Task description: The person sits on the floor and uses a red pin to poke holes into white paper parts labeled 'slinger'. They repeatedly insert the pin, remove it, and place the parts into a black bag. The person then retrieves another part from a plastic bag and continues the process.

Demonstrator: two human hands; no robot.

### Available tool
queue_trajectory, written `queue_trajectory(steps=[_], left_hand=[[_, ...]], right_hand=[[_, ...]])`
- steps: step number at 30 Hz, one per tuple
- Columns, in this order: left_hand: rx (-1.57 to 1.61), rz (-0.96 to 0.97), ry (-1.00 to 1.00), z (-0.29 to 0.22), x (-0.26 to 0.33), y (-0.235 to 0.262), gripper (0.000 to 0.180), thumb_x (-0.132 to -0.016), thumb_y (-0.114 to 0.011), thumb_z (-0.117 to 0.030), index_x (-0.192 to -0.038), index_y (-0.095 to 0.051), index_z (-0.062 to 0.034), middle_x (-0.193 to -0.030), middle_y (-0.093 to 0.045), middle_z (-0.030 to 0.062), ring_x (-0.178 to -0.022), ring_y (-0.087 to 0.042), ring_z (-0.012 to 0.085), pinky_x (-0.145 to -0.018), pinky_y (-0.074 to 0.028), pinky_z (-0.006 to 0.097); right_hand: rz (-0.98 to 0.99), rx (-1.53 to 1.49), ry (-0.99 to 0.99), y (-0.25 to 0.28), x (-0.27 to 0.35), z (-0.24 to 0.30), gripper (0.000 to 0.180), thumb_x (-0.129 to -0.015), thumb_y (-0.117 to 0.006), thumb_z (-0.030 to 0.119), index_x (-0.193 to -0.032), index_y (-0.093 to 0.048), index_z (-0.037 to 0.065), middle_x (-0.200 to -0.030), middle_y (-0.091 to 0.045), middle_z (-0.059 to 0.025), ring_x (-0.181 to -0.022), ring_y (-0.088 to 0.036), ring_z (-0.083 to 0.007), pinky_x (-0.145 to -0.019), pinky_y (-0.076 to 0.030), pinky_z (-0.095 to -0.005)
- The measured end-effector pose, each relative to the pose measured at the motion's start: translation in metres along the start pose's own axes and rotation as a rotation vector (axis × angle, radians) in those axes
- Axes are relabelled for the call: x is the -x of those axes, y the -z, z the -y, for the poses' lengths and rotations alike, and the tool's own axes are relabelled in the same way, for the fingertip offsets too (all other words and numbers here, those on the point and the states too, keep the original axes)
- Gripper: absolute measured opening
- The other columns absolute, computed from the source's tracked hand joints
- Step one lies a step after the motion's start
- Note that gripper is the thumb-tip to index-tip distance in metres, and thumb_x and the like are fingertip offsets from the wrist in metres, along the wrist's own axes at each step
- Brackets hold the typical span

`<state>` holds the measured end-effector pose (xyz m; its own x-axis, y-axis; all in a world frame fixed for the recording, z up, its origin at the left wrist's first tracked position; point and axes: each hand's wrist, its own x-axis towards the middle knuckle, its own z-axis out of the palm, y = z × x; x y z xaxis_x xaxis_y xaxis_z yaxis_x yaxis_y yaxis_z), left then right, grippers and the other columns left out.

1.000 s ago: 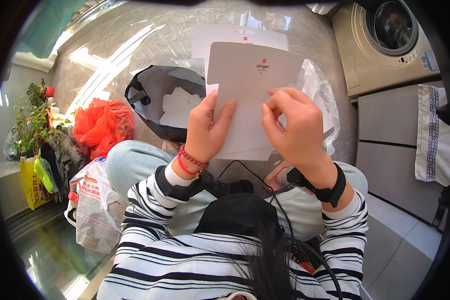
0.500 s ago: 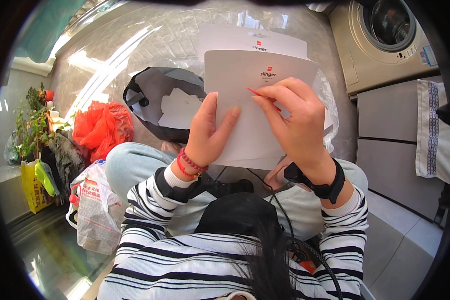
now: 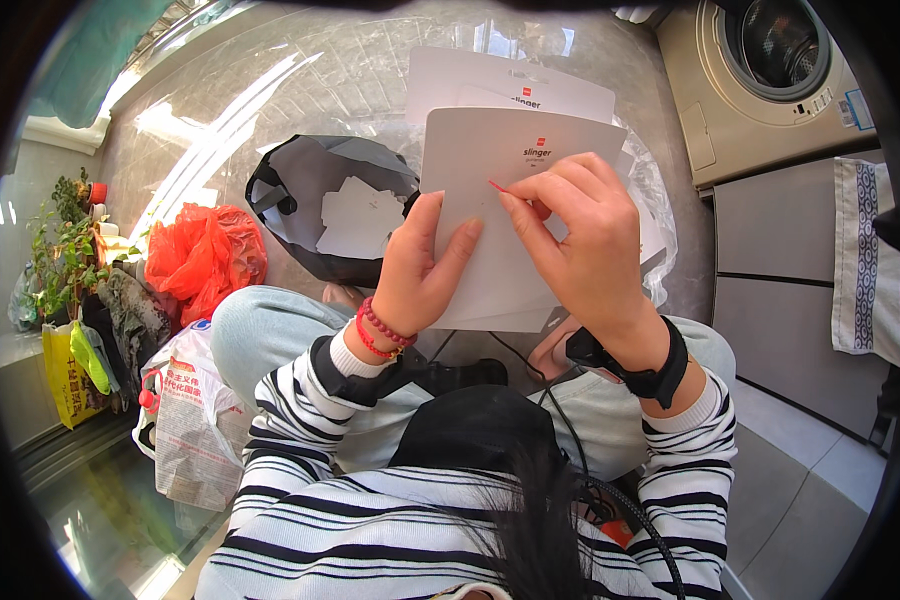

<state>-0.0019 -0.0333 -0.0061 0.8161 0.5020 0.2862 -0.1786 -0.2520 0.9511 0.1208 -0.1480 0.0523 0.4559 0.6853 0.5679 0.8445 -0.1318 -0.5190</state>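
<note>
- White rounded-corner rectangular card (image 3: 505, 265) is pinched at its left edge by the left hand (image 3: 425, 262); probably light, bendable, best gripped by edges.
- Thin red strip (image 3: 496, 186) is pinched over it by the right hand (image 3: 585, 240).

Smooth paper card (image 3: 498, 285), glossy red plastic bag (image 3: 205, 258)

Between our left hand (image 3: 425, 265) and right hand (image 3: 590, 235) we have a small gap over the face of the white card (image 3: 480, 275). To the left, the dark open bag (image 3: 305, 175) blocks us close beside that hand, with the red plastic bag (image 3: 205, 260) beyond. On the right, the clear plastic bag (image 3: 654, 185) obstructs; past it, we could pass along the floor strip (image 3: 692, 225) before the grey cabinet (image 3: 770, 240).
</note>
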Motion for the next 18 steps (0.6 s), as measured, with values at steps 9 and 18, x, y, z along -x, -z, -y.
queue_trajectory(steps=[9, 18], left_hand=[[-0.193, 0.042, -0.089, -0.0082, 0.0008, 0.0013, 0.025, -0.088, -0.057, -0.001, -0.113, -0.052, 0.0007, -0.091, -0.064, 0.0156, -0.074, -0.064, 0.0251, -0.066, -0.049, 0.029], [-0.138, -0.009, -0.116, -0.0026, -0.0004, 0.0005, 0.024, -0.087, -0.057, 0.001, -0.111, -0.053, 0.0011, -0.092, -0.061, 0.0122, -0.077, -0.061, 0.0211, -0.070, -0.048, 0.028]], right_hand=[[0.038, -0.072, -0.090, 0.0033, 0.0004, 0.0039, 0.007, -0.072, -0.069, 0.002, -0.073, -0.063, 0.003, -0.064, -0.057, -0.0051, -0.064, -0.054, -0.0219, -0.057, -0.043, -0.0330], [0.055, -0.068, -0.094, 0.0048, 0.0009, 0.0067, 0.010, -0.071, -0.069, 0.000, -0.069, -0.060, 0.003, -0.059, -0.053, -0.0050, -0.071, -0.060, -0.0227, -0.061, -0.046, -0.0332]])
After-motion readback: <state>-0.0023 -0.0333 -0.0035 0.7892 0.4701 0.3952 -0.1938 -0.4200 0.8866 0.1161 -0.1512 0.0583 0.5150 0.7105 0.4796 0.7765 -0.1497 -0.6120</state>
